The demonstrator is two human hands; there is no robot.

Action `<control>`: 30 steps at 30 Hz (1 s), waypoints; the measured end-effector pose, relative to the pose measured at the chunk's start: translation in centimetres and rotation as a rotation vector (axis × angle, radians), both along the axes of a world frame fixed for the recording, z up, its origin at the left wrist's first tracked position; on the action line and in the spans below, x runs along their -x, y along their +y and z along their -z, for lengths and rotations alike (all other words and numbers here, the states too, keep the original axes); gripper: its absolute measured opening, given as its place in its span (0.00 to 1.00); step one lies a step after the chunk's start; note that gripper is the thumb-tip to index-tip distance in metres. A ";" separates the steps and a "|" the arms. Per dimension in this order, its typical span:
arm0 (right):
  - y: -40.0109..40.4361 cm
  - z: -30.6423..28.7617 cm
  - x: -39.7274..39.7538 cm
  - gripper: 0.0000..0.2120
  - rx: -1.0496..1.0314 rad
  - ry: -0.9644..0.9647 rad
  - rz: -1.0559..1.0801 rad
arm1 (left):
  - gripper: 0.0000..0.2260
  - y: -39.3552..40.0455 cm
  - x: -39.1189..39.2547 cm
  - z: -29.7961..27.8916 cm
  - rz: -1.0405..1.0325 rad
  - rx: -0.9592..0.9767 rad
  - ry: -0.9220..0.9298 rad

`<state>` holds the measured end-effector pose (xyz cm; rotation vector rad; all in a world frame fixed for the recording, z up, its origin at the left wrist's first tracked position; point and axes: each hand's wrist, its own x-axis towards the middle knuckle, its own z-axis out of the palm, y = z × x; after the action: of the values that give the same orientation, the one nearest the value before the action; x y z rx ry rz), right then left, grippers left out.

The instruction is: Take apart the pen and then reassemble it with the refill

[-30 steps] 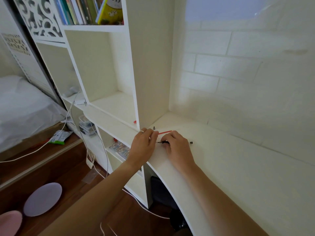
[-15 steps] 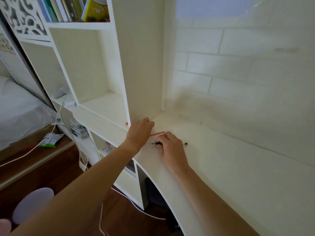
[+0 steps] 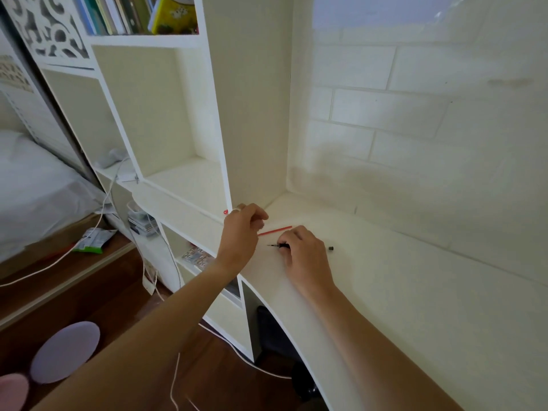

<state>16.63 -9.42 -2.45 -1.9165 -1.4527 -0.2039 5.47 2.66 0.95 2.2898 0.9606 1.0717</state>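
Left hand (image 3: 241, 229) has pulled back from the pen toward the shelf upright since a second ago; it was pressed up against the right hand, now there's a clear gap. Its fingers are curled loosely. They may pinch a small part, but too blurred to tell.

Right hand (image 3: 302, 253) hasn't shifted: fingers closed down on the black pen (image 3: 280, 246), pinning it flat on the white surface (image 3: 415, 292). Tip pokes out left of the fingers. A small black piece (image 3: 330, 248) shows just past the hand on the right, either the pen's far end or a loose cap, can't separate them.

Red refill (image 3: 274, 230) lies bare on the surface between the two hands, touched by neither as far as I can see.

Read: the refill is out, so disassembly looks done or nearly done. Reassembly hasn't started.

Room: surface runs along a white brick-pattern wall (image 3: 415, 114), with a white shelf unit (image 3: 246, 114) on the left and books (image 3: 133, 13) up top. Wood floor below, loose white cables (image 3: 175, 378), bed (image 3: 35, 179) at far left.
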 end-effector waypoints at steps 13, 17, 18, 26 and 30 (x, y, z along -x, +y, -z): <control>-0.1 -0.2 0.0 0.06 -0.008 0.001 0.062 | 0.09 -2.5 3.0 2.2 0.083 0.371 -0.230; -0.1 -0.4 0.2 0.06 -0.008 -0.001 0.034 | 0.09 -2.6 3.0 2.2 0.106 0.370 -0.231; -0.1 -0.4 0.3 0.06 -0.007 -0.006 0.030 | 0.09 -2.6 3.0 2.2 0.116 0.368 -0.225; -0.1 -0.4 0.2 0.06 -0.017 -0.016 0.061 | 0.09 -2.8 3.0 2.3 0.119 0.369 -0.241; -0.2 -0.3 0.1 0.06 -0.017 -0.015 0.079 | 0.09 -2.9 2.9 2.2 0.093 0.388 -0.278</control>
<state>16.48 -9.60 -2.12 -1.9647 -1.3818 -0.2668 2.61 -0.20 -1.29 1.8005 0.8534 1.0269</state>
